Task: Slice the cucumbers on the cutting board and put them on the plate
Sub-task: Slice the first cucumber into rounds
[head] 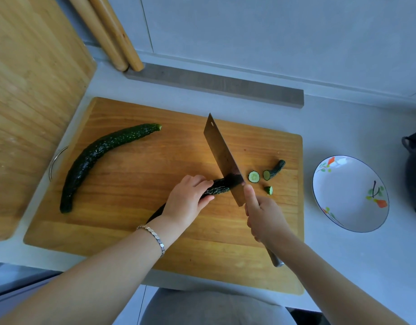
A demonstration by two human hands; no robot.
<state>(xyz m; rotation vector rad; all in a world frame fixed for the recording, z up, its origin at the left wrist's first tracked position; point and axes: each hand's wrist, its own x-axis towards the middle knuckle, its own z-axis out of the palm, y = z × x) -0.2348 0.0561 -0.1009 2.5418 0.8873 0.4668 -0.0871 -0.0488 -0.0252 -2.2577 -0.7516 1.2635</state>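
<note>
Head view shows an early stage; the left hand (187, 200) holds a cucumber (216, 187) down on the cutting board (136, 165); the right hand (264, 215) grips the cleaver (223, 158) cutting it; only one slice (254, 176) and two ends lie beside; a second cucumber (99, 158) is whole; the plate (350, 193) holds nothing yet.

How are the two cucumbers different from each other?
The left cucumber lies alone, with nothing touching it. The near cucumber is held down by the left hand. The left cucumber is whole. The near cucumber has its end sliced off and sits under the cleaver, which the right hand holds. Both are dark green and bumpy, and both lie on the cutting board.
</note>
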